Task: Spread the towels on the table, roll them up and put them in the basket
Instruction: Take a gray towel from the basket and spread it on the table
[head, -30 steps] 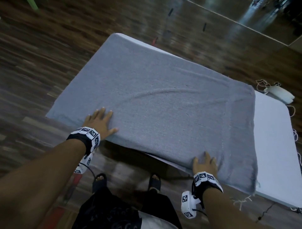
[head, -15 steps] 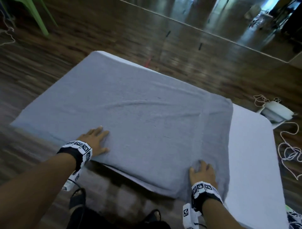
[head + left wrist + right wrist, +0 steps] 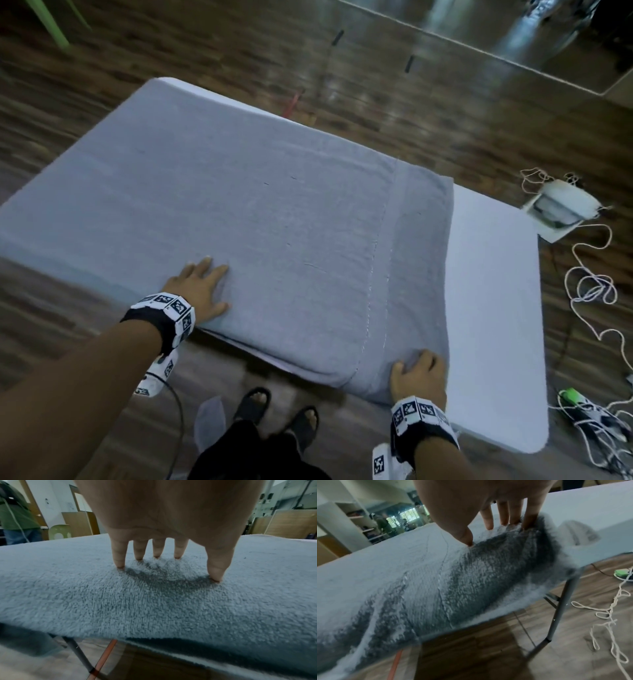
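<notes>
While the towel (image 3: pixel 260 219) lies spread across the white worktop (image 3: pixel 493 308), both hands rest on its near edge, in the lower half of the head view. The towel covers most of the worktop and overhangs it at the left of the frame; a bare strip of worktop shows at the right.

The left hand (image 3: pixel 198 291) lies at the lower left, wide and flat. The left wrist view shows its fingertips (image 3: pixel 120 563) and thumb pressing into the pile with nothing gripped. This placement probably pins the cloth so that it does not slide while the other end is worked.

The right hand (image 3: pixel 416 371) sits at the lower right, on the towel's near right corner, just inside the stitched hem band (image 3: pixel 411 257). In the right wrist view its fingers (image 3: pixel 529 515) bend down onto the towel's right edge, where the cloth bunches slightly; the thumb touches the surface. Nothing appears to be held: the hand is open, with curved fingers pressing.

Judgement: the spreading step looks nearly complete, since the surface shows few creases. The right end seems the likely starting point for the roll. No basket is visible in any view.

On the floor at the right of the frame lie a tangled white cord (image 3: pixel 592 291) and a white box (image 3: pixel 561 209).
</notes>
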